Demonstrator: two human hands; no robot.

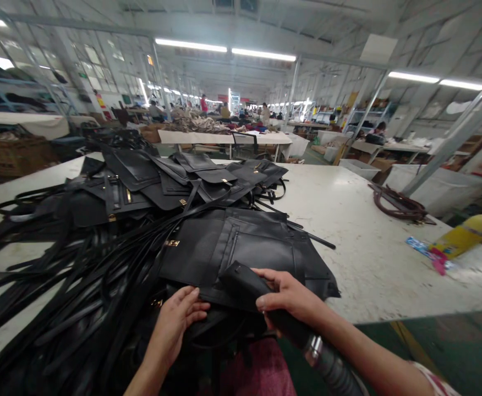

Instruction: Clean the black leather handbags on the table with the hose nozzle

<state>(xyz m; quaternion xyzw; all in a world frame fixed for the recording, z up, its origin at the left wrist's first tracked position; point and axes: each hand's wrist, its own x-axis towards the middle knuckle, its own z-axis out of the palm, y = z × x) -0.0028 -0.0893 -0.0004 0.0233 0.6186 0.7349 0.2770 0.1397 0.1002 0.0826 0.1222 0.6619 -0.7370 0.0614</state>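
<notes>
Black bag (261, 247) flat on white table (373, 269), front of bag pile (175, 179). Right hand (288, 297): fingers closed round black nozzle (245, 280), tip over bag. Left hand (181, 316): fingers bent, narrow gaps, at bag's near edge; can't tell if gripping.

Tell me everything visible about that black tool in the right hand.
The black tool looks like plastic: a broad, flattened head, a tubular handle, then a shiny metal clamp and a dark ribbed hose running off the picture's bottom edge. The right hand grips it. Its head slants up and left over the black bag; whether they touch is unclear.
</notes>
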